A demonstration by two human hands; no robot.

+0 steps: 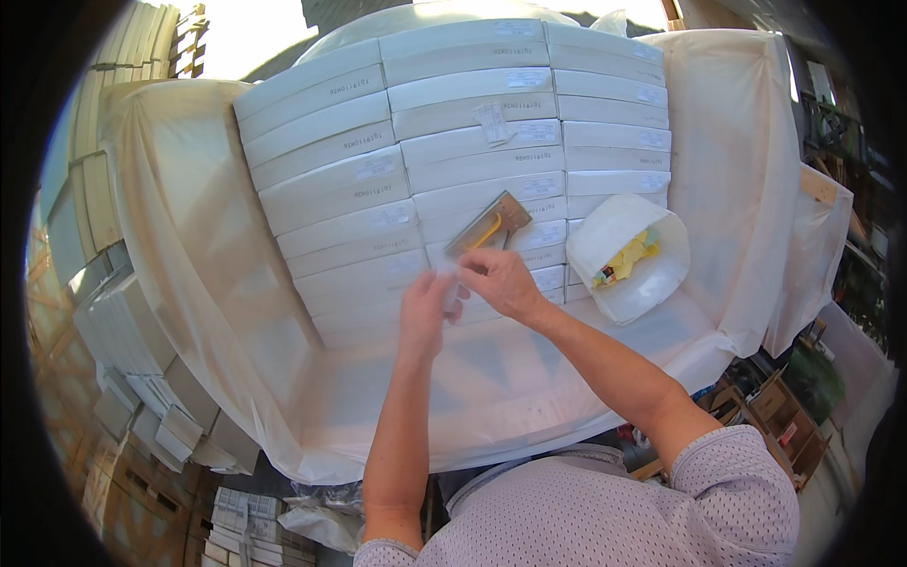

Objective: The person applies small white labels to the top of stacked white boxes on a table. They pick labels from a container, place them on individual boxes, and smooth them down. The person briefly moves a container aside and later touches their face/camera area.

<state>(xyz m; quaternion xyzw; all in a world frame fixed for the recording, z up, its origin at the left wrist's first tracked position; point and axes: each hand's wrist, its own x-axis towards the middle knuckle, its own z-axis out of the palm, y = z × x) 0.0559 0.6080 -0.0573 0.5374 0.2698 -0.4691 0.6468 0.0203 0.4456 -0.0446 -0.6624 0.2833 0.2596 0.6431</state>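
My left hand (433, 307) and my right hand (501, 282) meet over the near part of a block of white cartons (482, 170). Both have their fingers drawn together around a small whitish piece (450, 276). It is blurred, so its kind does not show. Just beyond my fingers, a flat brownish tool with a yellow handle (488, 227) lies on the cartons. Farther back rests a small white paper slip with print (493, 123). To the right of my right hand, a white bucket (619, 213) lies tilted, with crumpled yellow scraps (625, 260) inside.
Translucent plastic sheeting (529, 387) drapes around the cartons and over the raised sides of the crate. More pale cartons (128, 326) stand at the left, and a bundled stack (248, 524) is at lower left. Wooden boxes (779, 416) stand at the right.
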